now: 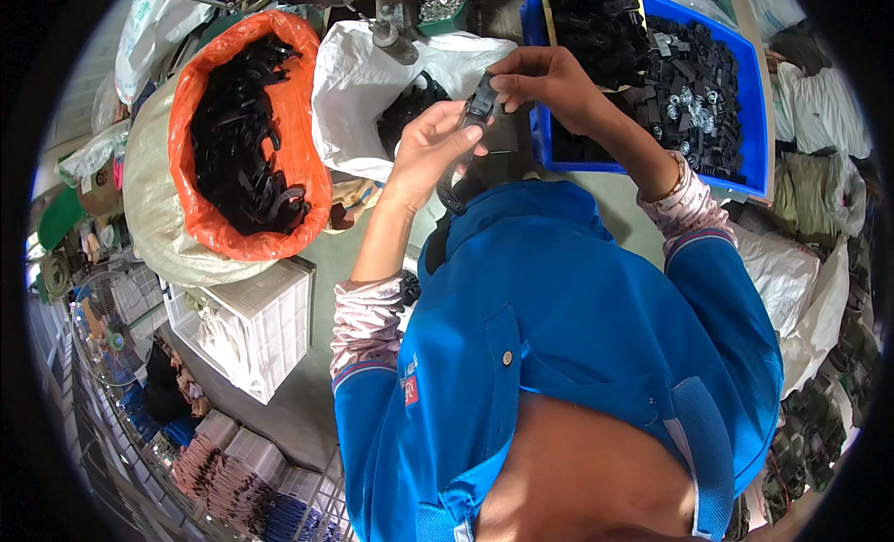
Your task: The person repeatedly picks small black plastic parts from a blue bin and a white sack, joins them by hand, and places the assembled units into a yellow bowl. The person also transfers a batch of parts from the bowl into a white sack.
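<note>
A long, narrow black plastic piece (480,102) is held up between my two hands, its exact kind not plain. My left hand (430,153) is closed around its lower part, with the thumb lying along the top. With thumb and forefinger, my right hand (551,84) pinches the upper end. Behind and below my left hand stands an open white sack (349,100) with black parts inside. Close to my right forearm is a blue tray (762,123) holding many small black parts and some shiny metal pieces.
An orange-lined sack (312,160) full of curved black parts stands at the left. Below it is a white plastic crate (284,328). A metal press-like tool (396,39) stands at the far side, beside a green container of small metal parts (442,6). White sacks (819,109) line the right.
</note>
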A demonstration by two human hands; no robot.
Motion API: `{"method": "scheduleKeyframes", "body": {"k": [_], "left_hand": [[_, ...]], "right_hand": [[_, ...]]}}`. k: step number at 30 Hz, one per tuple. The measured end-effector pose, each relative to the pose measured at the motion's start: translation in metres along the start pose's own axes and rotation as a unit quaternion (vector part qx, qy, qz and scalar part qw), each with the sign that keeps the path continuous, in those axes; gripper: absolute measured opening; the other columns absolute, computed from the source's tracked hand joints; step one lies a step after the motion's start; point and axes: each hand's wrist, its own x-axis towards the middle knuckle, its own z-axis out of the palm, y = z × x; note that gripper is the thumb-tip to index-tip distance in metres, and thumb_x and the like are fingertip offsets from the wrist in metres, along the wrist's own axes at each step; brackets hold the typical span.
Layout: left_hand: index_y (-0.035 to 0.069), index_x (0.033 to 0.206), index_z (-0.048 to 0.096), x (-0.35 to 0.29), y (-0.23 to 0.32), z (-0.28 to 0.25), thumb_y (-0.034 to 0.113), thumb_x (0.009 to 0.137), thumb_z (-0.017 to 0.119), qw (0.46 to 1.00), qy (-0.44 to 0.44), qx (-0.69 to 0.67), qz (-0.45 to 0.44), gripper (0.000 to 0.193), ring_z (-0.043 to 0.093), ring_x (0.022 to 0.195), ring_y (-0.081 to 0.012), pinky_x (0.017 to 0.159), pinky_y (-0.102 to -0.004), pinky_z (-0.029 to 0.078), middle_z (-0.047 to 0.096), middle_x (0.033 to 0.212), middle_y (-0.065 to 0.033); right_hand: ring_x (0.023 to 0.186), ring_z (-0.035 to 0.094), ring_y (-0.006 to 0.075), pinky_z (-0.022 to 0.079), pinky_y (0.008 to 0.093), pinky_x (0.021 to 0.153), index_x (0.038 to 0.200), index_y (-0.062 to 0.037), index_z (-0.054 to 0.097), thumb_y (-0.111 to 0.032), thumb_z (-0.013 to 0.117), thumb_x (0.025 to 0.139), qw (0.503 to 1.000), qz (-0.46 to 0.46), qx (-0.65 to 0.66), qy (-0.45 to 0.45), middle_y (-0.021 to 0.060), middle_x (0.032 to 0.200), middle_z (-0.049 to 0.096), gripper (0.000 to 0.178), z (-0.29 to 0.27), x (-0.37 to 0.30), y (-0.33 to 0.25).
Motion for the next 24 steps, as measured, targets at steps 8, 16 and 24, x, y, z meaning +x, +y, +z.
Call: {"method": "scheduleKeyframes", "body": {"k": [8, 16, 24], "left_hand": [[0.003, 0.116, 0.058, 0.0, -0.001, 0.0, 0.007, 0.091, 0.066, 1.0, -0.022, -0.001, -0.004, 0.026, 0.067, 0.084, -0.0143, 0.061, -0.0246, 0.048, 0.069, 0.11, -0.0096], [-0.001, 0.118, 0.052, 0.015, 0.001, 0.016, 0.002, 0.089, 0.067, 0.99, 0.011, 0.13, 0.061, 0.032, 0.065, 0.079, -0.0094, 0.058, -0.0199, 0.046, 0.07, 0.099, -0.0088], [0.004, 0.096, 0.055, 0.012, 0.019, 0.039, 0.016, 0.083, 0.076, 0.908, 0.071, 0.38, 0.161, 0.027, 0.059, 0.065, -0.0119, 0.058, -0.0283, 0.047, 0.064, 0.072, -0.0092]], "right_hand": [[0.074, 0.062, 0.0103, 0.051, 0.0247, 0.07, 0.102, 0.0013, 0.065, -0.016, 0.072, 0.088, 1.0, -0.022, 0.012, 0.017, 0.0051, 0.086, 0.066, 0.024, 0.007, -0.01, 0.007], [0.07, 0.061, 0.0088, 0.047, 0.0251, 0.063, 0.089, -0.0004, 0.066, -0.029, 0.071, 0.089, 0.998, -0.009, 0.049, 0.04, 0.0029, 0.078, 0.065, 0.03, 0.019, -0.023, 0.019], [0.076, 0.062, 0.0077, 0.05, 0.0226, 0.069, 0.09, -0.0023, 0.064, -0.012, 0.072, 0.088, 0.989, 0.007, 0.093, 0.119, 0.0029, 0.083, 0.066, 0.012, 0.013, -0.036, 0.005]]}}
